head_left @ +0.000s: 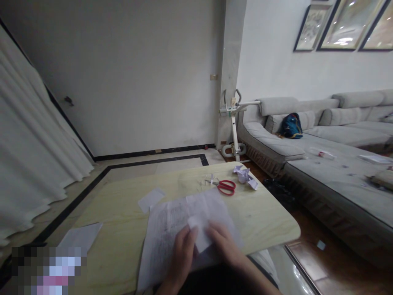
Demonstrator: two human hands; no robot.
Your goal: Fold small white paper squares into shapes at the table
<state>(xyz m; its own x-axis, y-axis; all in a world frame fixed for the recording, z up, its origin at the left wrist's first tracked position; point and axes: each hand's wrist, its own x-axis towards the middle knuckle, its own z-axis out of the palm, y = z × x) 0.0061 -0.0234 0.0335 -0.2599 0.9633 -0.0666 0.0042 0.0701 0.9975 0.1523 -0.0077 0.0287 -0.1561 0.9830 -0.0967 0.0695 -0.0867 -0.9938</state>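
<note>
A small piece of white paper (pixel 201 234) is held between my two hands, over a large printed sheet (pixel 172 219) spread on the table. My left hand (pixel 183 248) grips its left edge, thumb on top. At its right edge, my right hand (pixel 222 241) has its fingers closed on the same piece, though slightly blurred. Beyond the sheet lie red-handled scissors (pixel 226 187), blades pointing left, near some thin scraps (pixel 211 179). Crumpled paper (pixel 244 175) rests at the far right corner. A loose white paper piece (pixel 151 200) lies just past the sheet's upper left.
The pale wooden table (pixel 264 221) has rounded corners. More paper (pixel 80 237) lies at its left edge, beside a pixelated patch. A grey sofa (pixel 340 176) with a blue backpack (pixel 291 125) stands right, a white exercise machine (pixel 235 131) behind, and a curtain (pixel 33 155) left.
</note>
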